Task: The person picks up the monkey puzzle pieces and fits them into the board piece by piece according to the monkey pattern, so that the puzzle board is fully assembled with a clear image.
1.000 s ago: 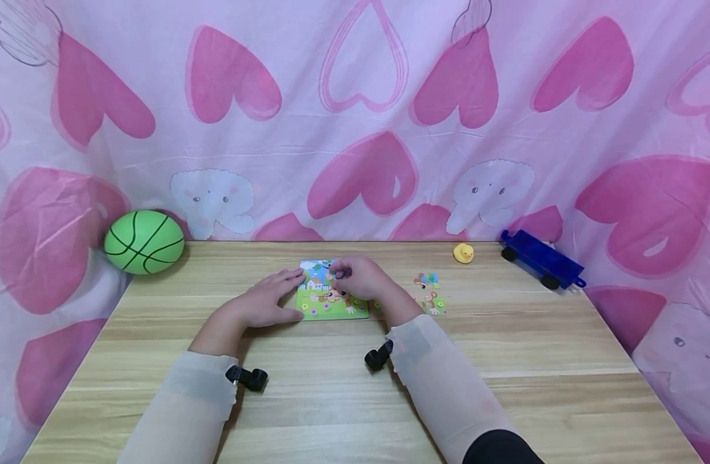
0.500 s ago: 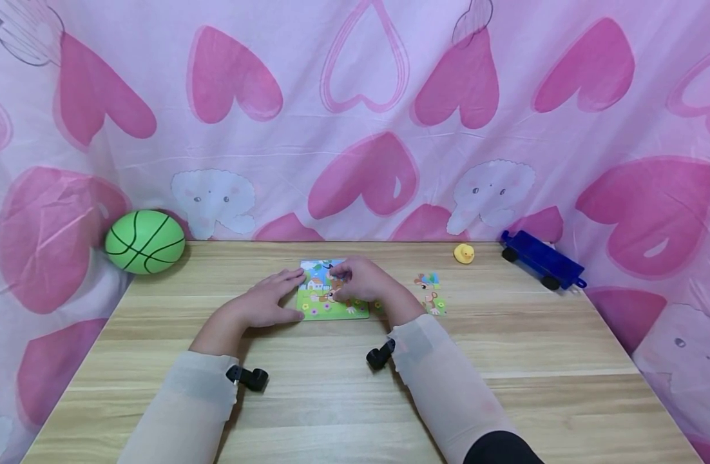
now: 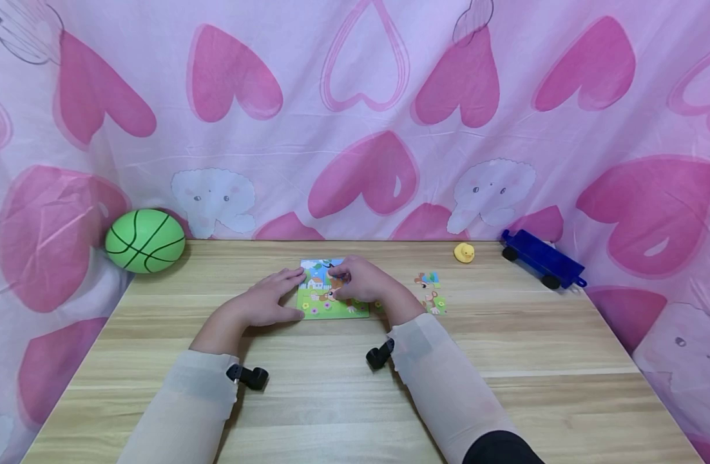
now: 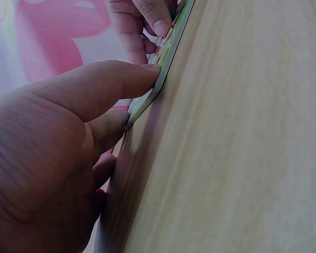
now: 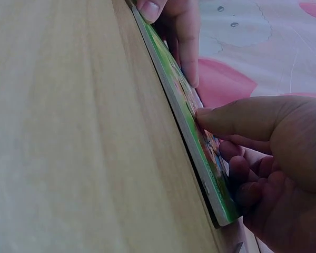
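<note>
A jigsaw puzzle board (image 3: pixel 317 310) with a cartoon picture of a house and flowers lies on the wooden table. At its left edge my left hand (image 3: pixel 268 299) rests, thumb and index fingertip touching the rim, fingers fairly straight. The left thumb (image 4: pixel 131 79) presses the near corner in the left wrist view. Over the board's right half, my right hand (image 3: pixel 363 281) has thumb and index finger bent about a brown puzzle piece (image 3: pixel 336 284), low at the surface. In the right wrist view the right thumb (image 5: pixel 216 121) touches the picture. This hand covers the board's upper right.
Loose puzzle pieces (image 3: pixel 430 300) lie right of the right wrist, one partly hidden by it. A yellow rubber duck (image 3: pixel 464 252) and a blue toy cart (image 3: pixel 542 259) stand at the back right. A green ball (image 3: pixel 145 241) sits back left. A pink heart-patterned cloth (image 3: pixel 361 174) hangs behind.
The right thumb has moved down toward the board's surface, and the piece has gone from raised to low on the board. My left hand has stayed in place.
</note>
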Demonstrator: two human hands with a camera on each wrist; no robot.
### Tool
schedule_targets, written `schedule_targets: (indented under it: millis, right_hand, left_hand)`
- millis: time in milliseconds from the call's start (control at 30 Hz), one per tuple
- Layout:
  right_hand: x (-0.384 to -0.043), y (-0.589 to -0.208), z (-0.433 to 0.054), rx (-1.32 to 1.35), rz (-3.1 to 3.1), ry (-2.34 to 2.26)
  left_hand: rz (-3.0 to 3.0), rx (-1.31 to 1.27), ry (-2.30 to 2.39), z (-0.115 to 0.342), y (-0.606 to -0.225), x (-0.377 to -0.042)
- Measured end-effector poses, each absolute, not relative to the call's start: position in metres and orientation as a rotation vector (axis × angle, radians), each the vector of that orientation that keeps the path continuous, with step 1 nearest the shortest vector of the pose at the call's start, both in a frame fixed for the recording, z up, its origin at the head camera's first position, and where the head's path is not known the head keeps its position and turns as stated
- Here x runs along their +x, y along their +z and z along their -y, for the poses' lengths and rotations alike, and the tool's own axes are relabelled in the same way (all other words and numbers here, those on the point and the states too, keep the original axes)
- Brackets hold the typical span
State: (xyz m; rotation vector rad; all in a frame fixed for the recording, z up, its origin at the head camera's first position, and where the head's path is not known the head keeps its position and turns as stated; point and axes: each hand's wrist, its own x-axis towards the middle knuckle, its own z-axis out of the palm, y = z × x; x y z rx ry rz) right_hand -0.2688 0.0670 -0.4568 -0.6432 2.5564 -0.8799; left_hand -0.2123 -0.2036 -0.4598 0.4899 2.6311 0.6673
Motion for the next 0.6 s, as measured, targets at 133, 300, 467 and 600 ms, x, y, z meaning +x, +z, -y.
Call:
schedule_targets:
  millis: [133,300,467,600]
  right_hand:
    - [-0.2690,-0.4576,-0.0672,-0.658,-2.552,-0.852]
    - [-0.2693,-0.4573,-0.0670,-0.705,-2.544,-0.836]
    - [-0.2699,-0.4580,-0.0673,-0.721,-2.542,-0.835]
    - [-0.2710,-0.4565,-0.0708,-0.640,-2.519,-0.972]
  left_hand:
    - [-2.630,0.485,0.669,0.2033,-0.4598,-0.2125]
    - [-2.626,0.480,0.671,0.2037,-0.4598,-0.2134]
    - [-2.627,0.481,0.672,0.2041,-0.4588,-0.2132]
    - [-2.629,0.492,0.673,0.2041,-0.4597,-0.2126]
